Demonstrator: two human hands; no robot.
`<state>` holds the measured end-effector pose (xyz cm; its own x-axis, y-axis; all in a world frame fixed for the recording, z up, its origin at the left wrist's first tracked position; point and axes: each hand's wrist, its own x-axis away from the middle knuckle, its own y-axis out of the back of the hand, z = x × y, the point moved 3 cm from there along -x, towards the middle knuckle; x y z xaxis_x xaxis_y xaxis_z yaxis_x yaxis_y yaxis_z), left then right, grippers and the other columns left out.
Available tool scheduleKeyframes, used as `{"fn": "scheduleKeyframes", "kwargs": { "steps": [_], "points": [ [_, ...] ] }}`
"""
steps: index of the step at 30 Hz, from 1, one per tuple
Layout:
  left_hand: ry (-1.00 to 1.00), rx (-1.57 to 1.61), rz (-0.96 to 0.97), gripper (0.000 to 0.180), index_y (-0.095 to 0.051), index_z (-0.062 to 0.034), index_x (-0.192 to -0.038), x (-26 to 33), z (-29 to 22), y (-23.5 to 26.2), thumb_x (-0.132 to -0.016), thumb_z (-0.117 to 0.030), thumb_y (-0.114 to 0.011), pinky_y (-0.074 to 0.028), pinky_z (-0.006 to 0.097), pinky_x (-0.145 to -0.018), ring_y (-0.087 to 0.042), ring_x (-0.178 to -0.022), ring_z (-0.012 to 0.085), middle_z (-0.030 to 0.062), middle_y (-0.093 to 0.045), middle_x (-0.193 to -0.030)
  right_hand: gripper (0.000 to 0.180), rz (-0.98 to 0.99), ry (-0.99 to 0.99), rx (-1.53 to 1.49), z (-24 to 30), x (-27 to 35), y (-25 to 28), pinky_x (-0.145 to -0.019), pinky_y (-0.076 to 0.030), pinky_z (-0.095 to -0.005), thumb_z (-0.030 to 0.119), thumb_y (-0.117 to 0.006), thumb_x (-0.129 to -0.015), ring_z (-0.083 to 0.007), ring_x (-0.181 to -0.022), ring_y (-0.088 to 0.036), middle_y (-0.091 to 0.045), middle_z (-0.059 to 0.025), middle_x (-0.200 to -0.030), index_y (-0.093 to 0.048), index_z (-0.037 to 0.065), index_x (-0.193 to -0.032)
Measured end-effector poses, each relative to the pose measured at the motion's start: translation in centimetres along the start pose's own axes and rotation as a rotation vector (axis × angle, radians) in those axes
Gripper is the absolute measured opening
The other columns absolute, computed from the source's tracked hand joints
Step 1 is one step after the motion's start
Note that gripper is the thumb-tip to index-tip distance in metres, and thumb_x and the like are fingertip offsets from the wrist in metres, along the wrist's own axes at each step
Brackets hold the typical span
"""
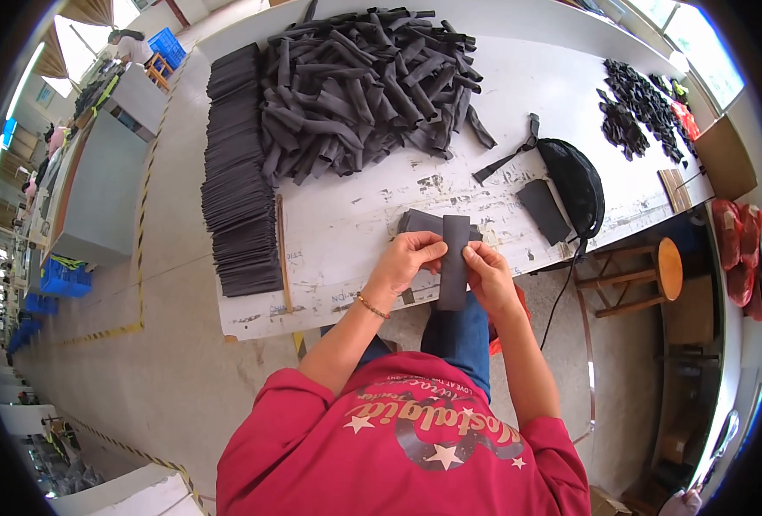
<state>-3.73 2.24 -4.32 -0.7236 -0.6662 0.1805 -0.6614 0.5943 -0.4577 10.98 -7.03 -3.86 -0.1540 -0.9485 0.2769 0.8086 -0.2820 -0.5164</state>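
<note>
Between both hands I hold a flat, dark grey fabric strip (pixel 455 284) upright at the table's front edge. My left hand (pixel 408 261) pinches its left side between thumb and fingers. On its right side, my right hand (pixel 490 273) pinches it at about the same height. Just behind the strip lies a small stack of dark fabric pieces (pixel 421 222), partly covered by my hands. Farther back rises a large loose heap of dark rolled or folded fabric pieces (pixel 364 86). A long, tightly packed row of flat dark pieces (pixel 239 189) runs along the table's left side.
The white table (pixel 355 232) has a worn surface. To the right lie a black bag (pixel 572 185) with a strap and a dark flat piece (pixel 544 211). Small dark pieces (pixel 643 103) sit at the far right. A wooden stool (pixel 666 268) stands beside the table; a person (pixel 131 47) works far left.
</note>
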Motion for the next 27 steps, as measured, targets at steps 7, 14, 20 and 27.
{"fn": "scheduleKeyframes", "kwargs": {
  "steps": [7,14,20,27],
  "points": [
    [-0.005,0.093,-0.050,0.021,-0.067,-0.0015,-0.094,-0.7,-0.4,-0.2,-0.093,-0.022,-0.064,-0.048,0.022,-0.061,-0.058,-0.066,0.0079,0.0014,-0.065,-0.077,0.009,-0.039,0.087,-0.013,-0.2,-0.2,0.7,-0.069,-0.050,-0.0220,0.013,-0.063,-0.093,-0.0057,-0.075,-0.060,-0.065,0.0021,-0.085,-0.065,0.005,-0.097],
    [-0.116,-0.098,-0.081,0.024,-0.066,0.0009,-0.095,-1.5,-0.8,-0.4,-0.093,-0.023,-0.064,-0.048,0.023,-0.061,-0.059,-0.067,0.0079,0.0019,-0.065,-0.077,0.012,-0.133,0.176,0.105,0.2,-0.1,0.2,-0.068,-0.047,-0.0208,0.015,-0.063,-0.093,-0.0033,-0.074,-0.057,-0.064,0.0036,-0.084,-0.065,0.004,-0.098],
    [0.025,-0.297,0.014,0.022,-0.066,0.0007,-0.094,0.2,0.9,0.3,-0.093,-0.021,-0.063,-0.048,0.024,-0.060,-0.059,-0.066,0.0079,0.0022,-0.064,-0.075,0.015,-0.177,0.175,0.131,-0.2,-0.6,0.5,-0.064,-0.042,-0.0192,0.016,-0.062,-0.094,-0.0030,-0.071,-0.053,-0.062,0.0041,-0.082,-0.066,0.003,-0.100],
    [0.028,0.062,-0.019,0.019,-0.066,0.0017,-0.095,0.6,0.5,-1.7,-0.092,-0.017,-0.064,-0.051,0.024,-0.063,-0.060,-0.066,0.0094,0.0025,-0.065,-0.078,0.012,-0.166,0.177,0.024,-0.7,-0.8,1.3,-0.065,-0.044,-0.0196,0.015,-0.064,-0.093,-0.0040,-0.072,-0.055,-0.062,0.0036,-0.083,-0.065,0.004,-0.099]
  ]
}}
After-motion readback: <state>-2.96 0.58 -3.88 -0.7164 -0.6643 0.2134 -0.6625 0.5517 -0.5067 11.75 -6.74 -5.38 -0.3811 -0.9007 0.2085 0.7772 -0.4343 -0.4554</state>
